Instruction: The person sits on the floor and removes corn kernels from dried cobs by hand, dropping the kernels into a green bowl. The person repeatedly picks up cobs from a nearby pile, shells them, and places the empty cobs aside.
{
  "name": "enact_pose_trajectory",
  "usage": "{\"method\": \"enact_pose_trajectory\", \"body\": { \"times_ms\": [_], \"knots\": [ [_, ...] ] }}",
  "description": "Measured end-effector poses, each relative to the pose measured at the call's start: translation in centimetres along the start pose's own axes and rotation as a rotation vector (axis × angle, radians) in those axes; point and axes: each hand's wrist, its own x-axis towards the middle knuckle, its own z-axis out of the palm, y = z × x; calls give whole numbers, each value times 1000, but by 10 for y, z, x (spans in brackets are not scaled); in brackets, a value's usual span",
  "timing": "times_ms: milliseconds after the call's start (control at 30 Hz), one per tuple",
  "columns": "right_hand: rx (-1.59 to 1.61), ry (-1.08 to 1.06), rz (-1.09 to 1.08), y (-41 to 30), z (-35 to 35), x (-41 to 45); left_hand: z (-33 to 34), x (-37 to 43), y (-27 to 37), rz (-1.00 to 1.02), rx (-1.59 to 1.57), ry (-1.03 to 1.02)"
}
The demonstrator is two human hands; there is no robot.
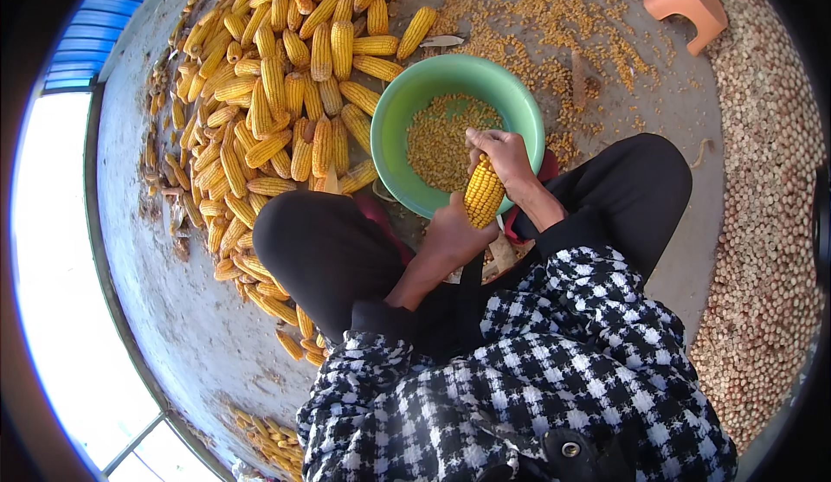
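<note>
An ear of yellow corn (484,191) is held at a slant over the near right rim of a green plastic basin (391,102). My left hand (458,227) grips its lower end. My right hand (505,154) is at the upper end, with the thumb and fingers on the tip; part of the grip is hidden. Loose corn kernels (441,141) lie in the bottom of the basin, which stands on the floor between my knees.
A large heap of corn ears (260,105) spreads left of the basin. Kernels (571,15) are scattered on the concrete floor beyond it, with a bare cob (578,79). An orange plastic stool (688,2) stands at the upper right, beside a broad bed of cobs (766,222).
</note>
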Motion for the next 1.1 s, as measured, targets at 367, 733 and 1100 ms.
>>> {"method": "enact_pose_trajectory", "body": {
  "times_ms": [367,733,1100],
  "knots": [
    [343,-277,-11,-21,2,-8,-20,14,-7,-262,-1019,-427],
    [-1,-175,-43,-15,-1,-6,-15,11,-1,-145,-699,-302],
    [-275,-366,-177,-18,-8,-3,-29,6,-2,-227,-882,-473]
  ]
}}
